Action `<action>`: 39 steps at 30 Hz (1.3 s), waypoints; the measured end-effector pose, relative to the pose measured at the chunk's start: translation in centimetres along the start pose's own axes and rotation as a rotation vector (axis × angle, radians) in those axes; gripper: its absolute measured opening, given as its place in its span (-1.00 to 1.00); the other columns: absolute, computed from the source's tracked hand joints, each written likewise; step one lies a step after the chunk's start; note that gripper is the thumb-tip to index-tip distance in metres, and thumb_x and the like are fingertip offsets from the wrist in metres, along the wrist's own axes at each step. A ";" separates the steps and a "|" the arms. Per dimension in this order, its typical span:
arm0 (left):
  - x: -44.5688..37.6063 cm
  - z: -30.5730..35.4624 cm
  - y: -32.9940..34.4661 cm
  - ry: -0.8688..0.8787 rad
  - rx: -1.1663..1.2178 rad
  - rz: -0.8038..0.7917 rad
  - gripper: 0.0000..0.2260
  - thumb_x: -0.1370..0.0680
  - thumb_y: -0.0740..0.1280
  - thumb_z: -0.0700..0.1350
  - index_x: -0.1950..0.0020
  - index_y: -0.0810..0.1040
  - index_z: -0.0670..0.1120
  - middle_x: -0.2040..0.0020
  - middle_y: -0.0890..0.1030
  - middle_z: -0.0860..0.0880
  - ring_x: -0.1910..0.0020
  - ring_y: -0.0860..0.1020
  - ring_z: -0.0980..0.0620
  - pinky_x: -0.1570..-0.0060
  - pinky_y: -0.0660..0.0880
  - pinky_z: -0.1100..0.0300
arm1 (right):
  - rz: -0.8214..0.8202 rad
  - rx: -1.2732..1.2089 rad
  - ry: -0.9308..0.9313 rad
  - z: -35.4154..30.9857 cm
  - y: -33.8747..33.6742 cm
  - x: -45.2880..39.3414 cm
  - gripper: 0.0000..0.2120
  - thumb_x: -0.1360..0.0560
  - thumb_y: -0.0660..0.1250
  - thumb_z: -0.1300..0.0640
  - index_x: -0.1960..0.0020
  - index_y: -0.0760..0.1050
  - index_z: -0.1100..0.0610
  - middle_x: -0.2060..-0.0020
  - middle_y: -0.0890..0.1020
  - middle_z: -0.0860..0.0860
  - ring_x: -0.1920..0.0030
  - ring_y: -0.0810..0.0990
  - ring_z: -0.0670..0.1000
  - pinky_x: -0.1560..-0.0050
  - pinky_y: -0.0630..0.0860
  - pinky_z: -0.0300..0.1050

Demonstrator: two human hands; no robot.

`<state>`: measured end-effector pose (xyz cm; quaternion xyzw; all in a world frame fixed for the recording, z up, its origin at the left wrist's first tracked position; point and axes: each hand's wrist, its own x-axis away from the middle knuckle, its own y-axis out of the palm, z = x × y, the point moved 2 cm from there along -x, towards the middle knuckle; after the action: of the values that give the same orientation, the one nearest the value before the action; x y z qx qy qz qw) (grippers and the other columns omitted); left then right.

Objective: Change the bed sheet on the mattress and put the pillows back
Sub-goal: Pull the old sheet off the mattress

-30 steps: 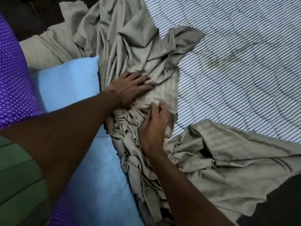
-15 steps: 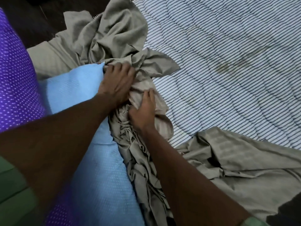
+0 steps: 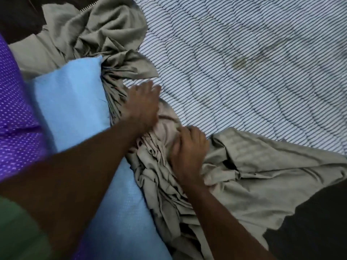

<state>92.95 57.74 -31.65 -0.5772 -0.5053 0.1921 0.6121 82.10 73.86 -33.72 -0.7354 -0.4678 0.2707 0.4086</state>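
Now the grey sheet [image 3: 234, 166] lies bunched up across the near and left side of the striped mattress [image 3: 244, 62], beside the blue pillow [image 3: 75, 109]. The left hand [image 3: 142, 107] rests on the folds with fingers out flat. The right hand [image 3: 187, 149] curls its fingers round a clump of sheet. A purple pillow [image 3: 15, 102] sits far left.
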 end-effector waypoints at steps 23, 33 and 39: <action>16.2 10.8 5.5 0.491 0.252 -0.472 -0.68 -0.54 0.22 0.15 -0.16 0.65 0.08 -0.14 0.68 -0.03 -0.15 0.62 -0.12 -0.15 0.47 0.05 | -0.293 0.298 0.195 3.8 -5.7 16.5 -0.54 -0.43 0.37 -0.04 -0.29 0.53 0.09 -0.22 0.55 0.15 -0.23 0.51 0.25 -0.34 0.38 0.21; 12.3 5.8 4.6 0.444 -0.089 0.127 -0.52 -0.61 0.14 0.10 -0.44 0.45 -0.12 -0.41 0.47 -0.16 -0.40 0.38 -0.15 -0.42 0.25 -0.08 | -0.403 0.276 0.304 1.4 -3.2 17.9 -0.64 -0.66 0.11 -0.07 0.02 0.60 0.09 0.13 0.68 0.08 0.07 0.69 0.16 0.08 0.59 0.01; 8.3 -1.4 3.8 0.179 -0.096 -0.008 -0.35 -0.53 -0.12 0.31 -0.42 0.51 0.08 -0.48 0.48 -0.09 -0.47 0.38 -0.14 -0.53 0.07 -0.17 | -0.429 -0.400 0.128 -2.4 0.4 12.4 -0.51 -0.69 0.09 -0.09 -0.58 0.28 0.03 -0.47 0.41 0.02 -0.43 0.37 -0.05 -0.46 0.29 -0.09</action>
<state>98.89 64.77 -31.60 -0.6187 -0.4594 0.1126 0.6272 89.26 84.19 -32.98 -0.7011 -0.6300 0.0338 0.3323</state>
